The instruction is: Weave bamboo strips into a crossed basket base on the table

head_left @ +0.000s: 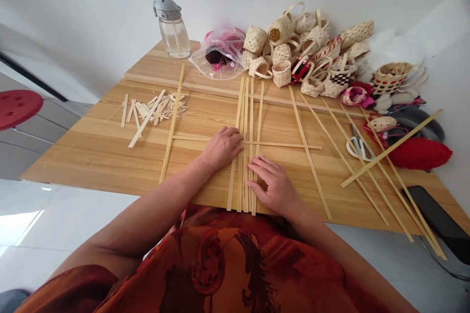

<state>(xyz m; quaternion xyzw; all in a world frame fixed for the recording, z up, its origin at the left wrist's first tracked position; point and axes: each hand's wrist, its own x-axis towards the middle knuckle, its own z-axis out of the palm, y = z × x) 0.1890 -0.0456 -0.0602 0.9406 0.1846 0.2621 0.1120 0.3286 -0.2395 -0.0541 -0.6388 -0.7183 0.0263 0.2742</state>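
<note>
On the brown wooden table (91, 142), our left hand (222, 148) is curling over grouped pale, flat, bamboo-like strips (241, 186), whether gripping we cannot tell; our right hand (272, 183) is resting there, fingers spread. One thin crosswise strip (282, 145) is crossing them; other pale strips (314, 168) are apparently lying unwoven rightward.

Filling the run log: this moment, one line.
left hand: on strips | right hand: on strips | cross strip: lies crosswise | scissors: on table, right side

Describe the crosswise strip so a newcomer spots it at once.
On the wooden table, find the right hand on long strips. Just beyond it lies the crosswise strip: narrow, running left to right, while its neighbours run front to back.
</note>
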